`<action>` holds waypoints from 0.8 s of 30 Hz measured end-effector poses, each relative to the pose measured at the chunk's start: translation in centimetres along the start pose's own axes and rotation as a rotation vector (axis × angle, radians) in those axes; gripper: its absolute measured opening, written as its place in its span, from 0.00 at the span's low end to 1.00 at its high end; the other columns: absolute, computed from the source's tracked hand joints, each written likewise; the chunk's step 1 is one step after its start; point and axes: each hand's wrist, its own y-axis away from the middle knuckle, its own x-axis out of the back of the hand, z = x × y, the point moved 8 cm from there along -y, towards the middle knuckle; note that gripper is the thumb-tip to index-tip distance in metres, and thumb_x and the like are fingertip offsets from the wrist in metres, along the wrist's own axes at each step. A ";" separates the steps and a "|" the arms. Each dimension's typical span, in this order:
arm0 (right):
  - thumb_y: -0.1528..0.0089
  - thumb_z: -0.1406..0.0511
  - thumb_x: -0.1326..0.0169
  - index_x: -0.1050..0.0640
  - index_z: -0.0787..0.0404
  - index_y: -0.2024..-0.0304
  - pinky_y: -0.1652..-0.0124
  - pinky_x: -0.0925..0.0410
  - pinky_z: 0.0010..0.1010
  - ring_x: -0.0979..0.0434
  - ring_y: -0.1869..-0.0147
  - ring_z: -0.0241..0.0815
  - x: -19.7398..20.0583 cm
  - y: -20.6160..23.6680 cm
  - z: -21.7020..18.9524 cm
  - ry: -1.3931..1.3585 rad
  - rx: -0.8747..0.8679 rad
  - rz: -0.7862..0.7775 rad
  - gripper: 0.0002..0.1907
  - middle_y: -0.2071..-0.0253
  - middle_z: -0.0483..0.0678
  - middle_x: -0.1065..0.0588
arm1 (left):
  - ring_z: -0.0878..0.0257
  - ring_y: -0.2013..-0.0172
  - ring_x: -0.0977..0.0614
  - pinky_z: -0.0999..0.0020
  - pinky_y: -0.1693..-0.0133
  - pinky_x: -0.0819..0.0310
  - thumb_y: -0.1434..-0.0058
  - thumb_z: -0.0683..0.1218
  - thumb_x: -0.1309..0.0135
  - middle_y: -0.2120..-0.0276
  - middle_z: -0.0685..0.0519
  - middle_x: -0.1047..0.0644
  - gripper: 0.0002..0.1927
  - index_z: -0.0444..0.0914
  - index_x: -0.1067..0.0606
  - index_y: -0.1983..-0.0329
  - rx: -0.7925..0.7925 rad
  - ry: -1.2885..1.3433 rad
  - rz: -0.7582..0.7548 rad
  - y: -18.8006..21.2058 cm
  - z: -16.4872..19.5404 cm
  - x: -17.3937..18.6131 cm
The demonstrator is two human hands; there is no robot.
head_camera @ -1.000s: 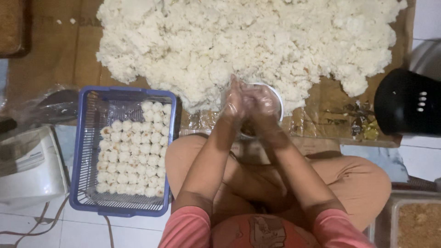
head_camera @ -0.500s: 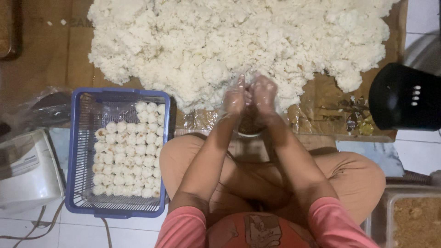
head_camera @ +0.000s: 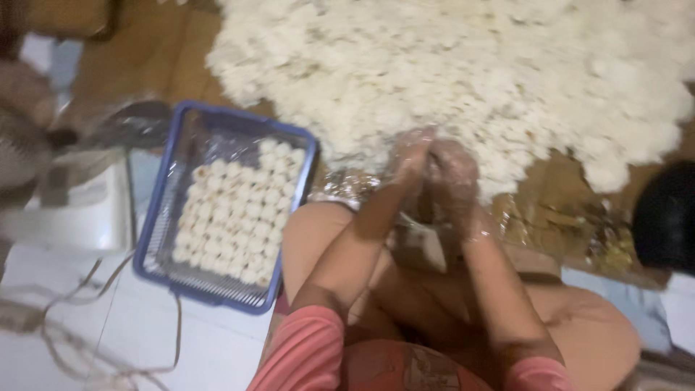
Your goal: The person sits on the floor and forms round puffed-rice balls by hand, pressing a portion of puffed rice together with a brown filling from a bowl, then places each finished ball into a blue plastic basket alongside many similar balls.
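A big heap of white rice point(head_camera: 463, 80) covers the brown mat point(head_camera: 137, 72). At its near edge the left hand point(head_camera: 410, 161) and the right hand point(head_camera: 455, 172), both in thin clear gloves, press together, fingers curled around something I cannot tell. Left of them a blue basket point(head_camera: 168, 210) holds rows of small rice balls point(head_camera: 235, 210)

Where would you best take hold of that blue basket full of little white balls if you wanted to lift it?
Probably by the long rims of the blue basket, one hand on each side, coming from above. Its mesh walls are low, its top open, and the white balls lie loose in rows, so a level two-sided lift should keep them from rolling.
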 end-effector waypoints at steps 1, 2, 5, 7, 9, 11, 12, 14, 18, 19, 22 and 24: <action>0.41 0.73 0.44 0.19 0.63 0.59 0.52 0.27 0.46 0.21 0.54 0.59 -0.3 0.1 0.2 0.063 0.028 -0.046 0.08 0.59 0.57 0.21 | 0.50 0.49 0.20 0.57 0.45 0.28 0.35 0.54 0.53 0.51 0.45 0.20 0.18 0.40 0.23 0.50 -0.024 -0.077 -0.038 0.1 0.5 -0.3; 0.42 0.72 0.43 0.20 0.62 0.59 0.54 0.27 0.46 0.21 0.55 0.59 -0.3 0.1 0.8 0.081 0.012 -0.063 0.09 0.59 0.57 0.22 | 0.50 0.49 0.20 0.56 0.46 0.28 0.36 0.54 0.52 0.52 0.46 0.20 0.16 0.41 0.22 0.52 -0.151 -0.238 -0.075 0.2 1.3 -0.6; 0.45 0.69 0.39 0.21 0.61 0.61 0.56 0.28 0.45 0.22 0.58 0.57 -0.6 0.2 2.6 -0.001 -0.103 -0.135 0.10 0.62 0.56 0.23 | 0.50 0.51 0.19 0.54 0.47 0.25 0.42 0.53 0.48 0.57 0.49 0.19 0.13 0.45 0.20 0.58 -0.495 -0.668 -0.098 0.9 5.1 -1.8; 0.39 0.68 0.41 0.22 0.61 0.61 0.55 0.28 0.46 0.22 0.57 0.58 -0.7 0.0 3.2 0.056 -0.108 -0.170 0.05 0.61 0.57 0.23 | 0.50 0.52 0.17 0.55 0.47 0.23 0.40 0.53 0.44 0.58 0.44 0.18 0.19 0.38 0.26 0.50 -0.191 -0.233 -0.050 0.6 5.5 -0.3; 0.39 0.66 0.44 0.20 0.61 0.54 0.56 0.29 0.48 0.21 0.57 0.60 -1.6 0.5 5.1 0.009 -0.283 -0.374 0.12 0.60 0.60 0.22 | 0.48 0.51 0.16 0.57 0.47 0.23 0.38 0.55 0.42 0.56 0.39 0.18 0.28 0.33 0.30 0.43 0.058 0.048 0.028 1.2 5.8 1.9; 0.37 0.62 0.42 0.19 0.62 0.55 0.53 0.29 0.51 0.22 0.55 0.63 -1.5 0.7 6.1 0.266 -0.219 -0.521 0.11 0.58 0.61 0.21 | 0.46 0.50 0.20 0.58 0.48 0.27 0.39 0.59 0.43 0.52 0.36 0.20 0.30 0.33 0.26 0.43 0.018 -0.214 0.113 2.5 7.7 5.5; 0.38 0.63 0.42 0.18 0.61 0.54 0.52 0.29 0.50 0.21 0.54 0.63 -0.4 0.8 7.2 0.250 -0.280 -0.523 0.12 0.57 0.60 0.21 | 0.44 0.47 0.22 0.55 0.47 0.30 0.37 0.59 0.43 0.46 0.37 0.24 0.27 0.36 0.24 0.43 -0.021 -0.305 0.175 3.4 8.1 8.6; 0.36 0.61 0.42 0.16 0.59 0.51 0.54 0.28 0.52 0.21 0.55 0.64 2.8 2.0 10.5 0.422 -0.476 -0.534 0.14 0.56 0.61 0.20 | 0.40 0.42 0.27 0.49 0.44 0.36 0.33 0.59 0.44 0.34 0.39 0.31 0.23 0.42 0.21 0.42 -0.104 -0.489 0.288 4.7 8.2 15.2; 0.36 0.61 0.41 0.18 0.60 0.50 0.54 0.27 0.50 0.20 0.54 0.63 8.2 5.6 16.1 0.774 -0.726 -0.654 0.15 0.55 0.62 0.20 | 0.45 0.54 0.18 0.47 0.51 0.26 0.34 0.47 0.52 0.57 0.40 0.20 0.14 0.35 0.17 0.64 0.032 -1.160 0.474 5.3 1.6 32.3; 0.36 0.61 0.41 0.18 0.61 0.50 0.54 0.26 0.50 0.19 0.54 0.63 8.2 6.4 17.0 0.796 -0.742 -0.699 0.15 0.55 0.62 0.21 | 0.42 0.52 0.20 0.48 0.50 0.27 0.38 0.49 0.50 0.58 0.40 0.19 0.14 0.36 0.17 0.64 0.086 -1.144 0.498 5.7 -1.0 35.6; 0.36 0.61 0.41 0.20 0.62 0.49 0.54 0.25 0.49 0.19 0.53 0.61 6.1 7.7 18.2 0.791 -0.735 -0.773 0.16 0.55 0.62 0.21 | 0.43 0.57 0.18 0.52 0.53 0.25 0.41 0.51 0.45 0.61 0.40 0.19 0.17 0.32 0.19 0.62 0.078 -1.128 0.741 5.0 -5.9 42.4; 0.36 0.61 0.40 0.21 0.63 0.48 0.54 0.24 0.49 0.18 0.53 0.61 4.3 7.9 18.1 0.787 -0.720 -0.808 0.17 0.55 0.62 0.21 | 0.44 0.56 0.18 0.51 0.52 0.24 0.40 0.50 0.46 0.60 0.41 0.19 0.15 0.33 0.18 0.61 0.123 -1.294 0.527 2.9 -9.0 42.8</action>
